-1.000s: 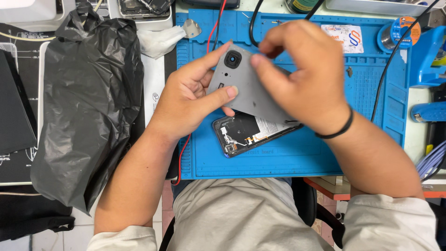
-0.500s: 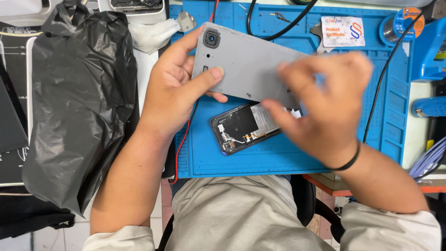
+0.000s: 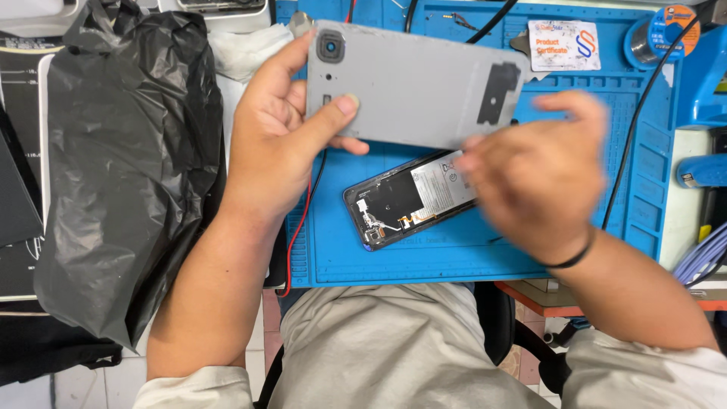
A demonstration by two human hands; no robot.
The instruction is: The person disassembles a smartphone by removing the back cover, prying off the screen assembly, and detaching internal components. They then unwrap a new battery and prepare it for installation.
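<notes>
My left hand (image 3: 280,144) holds a grey phone back cover (image 3: 413,83) by its camera end, inner side up, lifted above the blue work mat (image 3: 469,250). A black patch shows near the cover's right end. Below it the opened phone (image 3: 413,198) lies on the mat with its battery and black inner parts exposed. My right hand (image 3: 534,178) is blurred, hovering just right of the phone and under the cover's right edge, fingers curled; I cannot tell whether it holds anything.
A crumpled black plastic bag (image 3: 125,167) fills the left side. A white cloth (image 3: 246,45) lies at the top. Black cables (image 3: 632,151) and a red wire (image 3: 303,220) cross the mat. A solder spool (image 3: 655,38) and blue tool stand (image 3: 700,83) sit at right.
The back cover has come off the phone and risen toward the top of the mat in my left hand. My right hand let go of it and dropped toward the phone.
</notes>
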